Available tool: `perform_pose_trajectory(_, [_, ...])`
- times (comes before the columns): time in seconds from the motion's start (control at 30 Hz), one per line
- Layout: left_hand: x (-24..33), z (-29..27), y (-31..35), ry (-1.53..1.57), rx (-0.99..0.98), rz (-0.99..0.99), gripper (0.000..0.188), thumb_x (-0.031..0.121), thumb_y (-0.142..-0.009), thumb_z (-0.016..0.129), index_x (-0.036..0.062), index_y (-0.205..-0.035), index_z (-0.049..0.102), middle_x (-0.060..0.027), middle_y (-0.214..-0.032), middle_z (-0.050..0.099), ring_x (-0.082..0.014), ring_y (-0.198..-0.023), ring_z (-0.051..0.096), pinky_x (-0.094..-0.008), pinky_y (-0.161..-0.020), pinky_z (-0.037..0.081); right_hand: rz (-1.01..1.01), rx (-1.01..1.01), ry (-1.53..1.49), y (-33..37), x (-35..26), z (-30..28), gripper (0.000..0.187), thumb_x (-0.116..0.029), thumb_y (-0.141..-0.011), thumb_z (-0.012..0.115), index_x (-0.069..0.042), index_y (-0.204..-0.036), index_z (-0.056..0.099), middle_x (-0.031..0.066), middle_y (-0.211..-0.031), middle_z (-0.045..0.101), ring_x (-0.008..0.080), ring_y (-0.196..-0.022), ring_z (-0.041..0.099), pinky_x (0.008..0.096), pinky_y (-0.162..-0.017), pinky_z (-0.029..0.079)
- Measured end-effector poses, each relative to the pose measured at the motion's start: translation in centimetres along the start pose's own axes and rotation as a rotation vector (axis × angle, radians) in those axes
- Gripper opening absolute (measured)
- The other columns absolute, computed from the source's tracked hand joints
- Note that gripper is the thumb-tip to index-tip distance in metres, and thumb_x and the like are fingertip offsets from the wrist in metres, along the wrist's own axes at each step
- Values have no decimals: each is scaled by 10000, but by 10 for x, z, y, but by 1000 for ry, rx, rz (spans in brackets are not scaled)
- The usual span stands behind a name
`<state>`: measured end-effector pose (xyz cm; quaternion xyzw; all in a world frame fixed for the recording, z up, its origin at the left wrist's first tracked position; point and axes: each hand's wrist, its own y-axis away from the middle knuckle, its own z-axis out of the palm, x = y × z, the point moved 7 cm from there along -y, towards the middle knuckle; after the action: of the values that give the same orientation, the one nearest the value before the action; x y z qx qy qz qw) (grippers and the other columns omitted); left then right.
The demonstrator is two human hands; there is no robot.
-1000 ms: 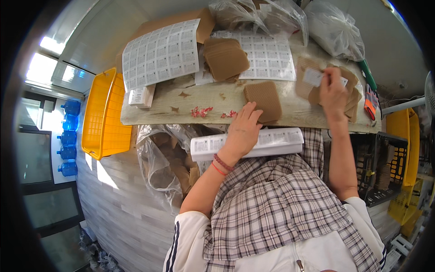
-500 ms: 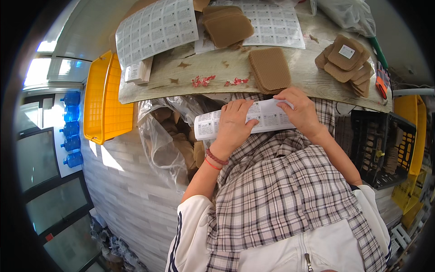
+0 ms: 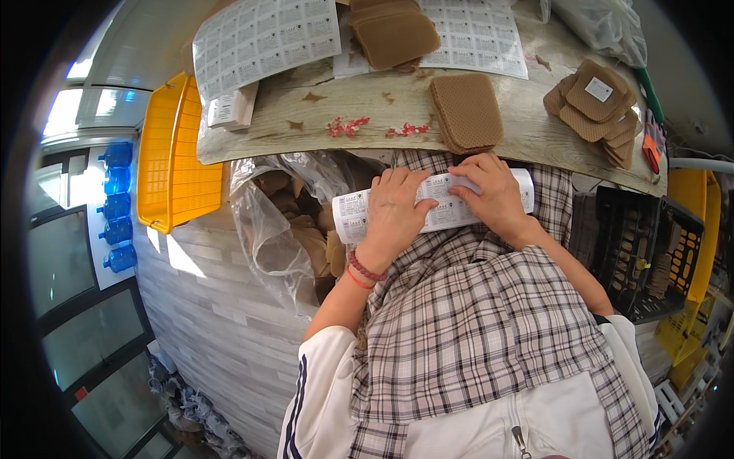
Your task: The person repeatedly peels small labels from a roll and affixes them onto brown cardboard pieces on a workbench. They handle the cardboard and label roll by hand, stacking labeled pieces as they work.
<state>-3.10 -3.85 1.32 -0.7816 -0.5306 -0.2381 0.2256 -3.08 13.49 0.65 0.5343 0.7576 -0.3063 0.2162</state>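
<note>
Below the wooden table [image 3: 306,126] edge, left hand [image 3: 394,210] and right hand [image 3: 489,195] pinch a label sheet [image 3: 436,206] over the lap; fingertips seemingly peeling, a sticker could tear

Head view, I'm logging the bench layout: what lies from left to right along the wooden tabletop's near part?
Yellow crate → small white label stack → red scraps → brown waffle pad stack → fanned brown pads, the top one with a white sticker → orange cutter.

Yellow crate [image 3: 170,157] – brown pads [image 3: 466,112] (stacked) – plastic bag [image 3: 283,222].
</note>
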Motion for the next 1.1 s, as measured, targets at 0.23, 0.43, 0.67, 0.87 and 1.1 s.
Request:
perform_pose_trajectory(0.23, [-2, 5, -2, 26, 27, -22, 403, 140, -725, 840, 79, -1099, 701, -78, -1026, 658, -294, -996, 596, -404, -903, 454, 1, 100, -59, 5, 0, -2, 273, -107, -768, 821, -111, -1035, 763, 28, -1038, 676, 241, -982, 626, 366, -857, 483])
perform_pose_trajectory(0.43, [1, 5, -7, 59, 50, -18, 320, 150, -755, 819, 88, -1053, 721, -64, -976, 654, -281, -964, 602, -398, -866, 450, 31, 149, -94, 5, 4, -2, 258, -96, -753, 832, -106, -1002, 766, 28, -1008, 679, 240, -947, 627, 361, -822, 496])
perform_pose_trajectory(0.67, [1, 8, -13, 51, 37, -75, 227, 173, -796, 799, 80, -1000, 759, -68, -925, 654, -284, -905, 621, -398, -822, 478, 120, 143, -151, 5, 14, 2, 209, -82, -745, 835, -97, -938, 755, 27, -961, 679, 243, -907, 627, 353, -801, 497])
perform_pose_trajectory(0.87, [1, 9, -17, 98, 55, -59, 177, 172, -800, 785, 79, -946, 746, -60, -908, 666, -282, -881, 633, -401, -790, 472, 45, 168, -137, 3, 11, 0, 185, -45, -742, 819, -102, -904, 749, 23, -935, 681, 239, -886, 630, 344, -783, 497])
perform_pose_trajectory(1.1, [3, 10, -18, 96, 55, -54, 133, 162, -812, 766, 79, -905, 720, -64, -853, 659, -284, -865, 635, -407, -778, 459, -21, 182, -148, 3, 8, -1, 189, -34, -739, 816, -99, -902, 748, 19, -958, 684, 234, -886, 633, 337, -758, 508])
